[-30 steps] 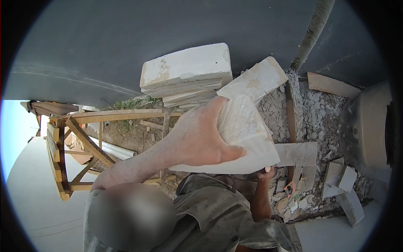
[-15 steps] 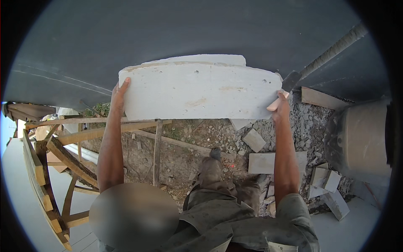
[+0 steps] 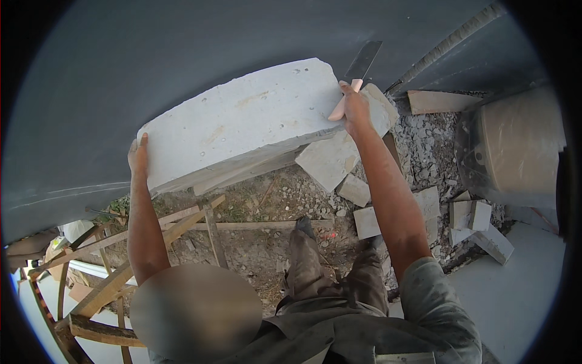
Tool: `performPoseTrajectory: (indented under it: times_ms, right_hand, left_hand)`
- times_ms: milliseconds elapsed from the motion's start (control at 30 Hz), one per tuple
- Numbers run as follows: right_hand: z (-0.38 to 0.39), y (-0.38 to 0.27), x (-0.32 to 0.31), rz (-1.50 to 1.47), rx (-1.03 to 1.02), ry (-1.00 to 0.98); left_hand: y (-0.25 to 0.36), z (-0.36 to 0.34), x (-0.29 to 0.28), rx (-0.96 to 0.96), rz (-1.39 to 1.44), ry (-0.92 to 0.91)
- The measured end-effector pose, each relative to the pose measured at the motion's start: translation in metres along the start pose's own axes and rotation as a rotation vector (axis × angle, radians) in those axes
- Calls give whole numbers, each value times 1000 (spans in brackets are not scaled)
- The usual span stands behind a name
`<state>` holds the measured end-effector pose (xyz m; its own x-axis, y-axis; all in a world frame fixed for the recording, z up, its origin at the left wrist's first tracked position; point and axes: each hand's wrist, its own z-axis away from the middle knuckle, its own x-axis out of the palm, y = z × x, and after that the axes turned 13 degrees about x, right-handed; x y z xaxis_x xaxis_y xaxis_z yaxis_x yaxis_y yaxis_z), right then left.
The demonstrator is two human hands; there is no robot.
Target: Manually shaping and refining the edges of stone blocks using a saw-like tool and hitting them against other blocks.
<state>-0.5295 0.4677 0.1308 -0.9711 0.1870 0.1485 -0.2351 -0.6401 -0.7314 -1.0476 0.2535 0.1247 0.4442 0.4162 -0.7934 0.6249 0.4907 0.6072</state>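
A long white aerated concrete block (image 3: pixel 242 118) lies slantwise along the dark grey wall, its right end farther off than its left. My left hand (image 3: pixel 139 156) grips the block's left end, thumb on the top face and fingers mostly hidden. At the opposite end, my right hand (image 3: pixel 355 109) is closed round the pale pink handle of a tool with a flat dark blade (image 3: pixel 365 59) and presses against the block. The blade points away, toward the wall. Beneath the block, more pale blockwork shows; the contact between them is hidden.
Cut white block pieces (image 3: pixel 330 159) and rubble (image 3: pixel 427 145) lie to the right. A wrapped, barrel-like container (image 3: pixel 518 142) stands at far right. Wooden framing (image 3: pixel 106 294) rises at left. A ribbed conduit (image 3: pixel 451 42) runs along the wall. Bare soil surrounds my feet.
The block has turned, its right end swinging away and its left end coming nearer. Both hands have moved with it. The tool's dark blade now shows more fully.
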Motion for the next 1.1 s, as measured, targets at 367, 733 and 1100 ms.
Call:
performPoseTrajectory:
  times_ms: [367,733,1100]
  right_hand:
    - [75,52,-146,356,-39,-37]
    - [92,38,-143,666,-280,-20]
    - [75,31,-142,268,-335,-186]
  left_hand:
    - [211,115,132,501,-200,46]
    - [345,138,242,258,-628,-93]
    - [349,134,248,203,-694,-173]
